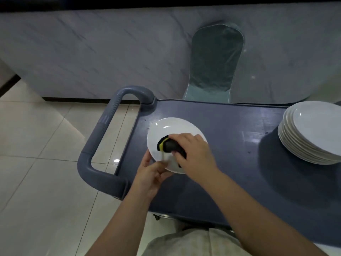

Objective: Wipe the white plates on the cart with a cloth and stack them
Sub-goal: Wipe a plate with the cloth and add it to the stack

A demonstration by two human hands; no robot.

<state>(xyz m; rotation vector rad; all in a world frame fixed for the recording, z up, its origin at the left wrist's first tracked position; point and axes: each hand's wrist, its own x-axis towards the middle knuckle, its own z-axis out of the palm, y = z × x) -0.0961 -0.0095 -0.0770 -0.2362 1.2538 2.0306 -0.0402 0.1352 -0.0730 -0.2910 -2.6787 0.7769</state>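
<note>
A single white plate [166,129] is lying under the right hand [193,154] on the blue-grey cart [230,126]. It is being wiped with a dark cloth [167,145] that is showing a yellow edge. The right hand's fingers are curling round the bunched cloth and pressing it onto the plate's inner face. The left hand [149,174] is pinching the plate's near rim, thumb on top, and steadying it just beside the right wrist. Whether that rim is resting on the cart or being lifted slightly is not showing. Well off to the right of the right hand, a stack of white plates [313,133] is sitting at the cart's far end, partly cut off by the frame edge. Judging from this, the task is well under way but unfinished. This plate is in mid-wipe and not yet stacked. Whether the pile is made of wiped plates or plates waiting cannot be told, so the amount left is unclear. To the left of the left hand the cart's looped handle [103,130] is reaching out over a pale tiled floor [46,145]. Beyond both hands a plastic-wrapped chair back [215,61] is standing against a marbled grey surface [92,52]. No brand, label or readable writing is showing on the plates, cloth or cart.
</note>
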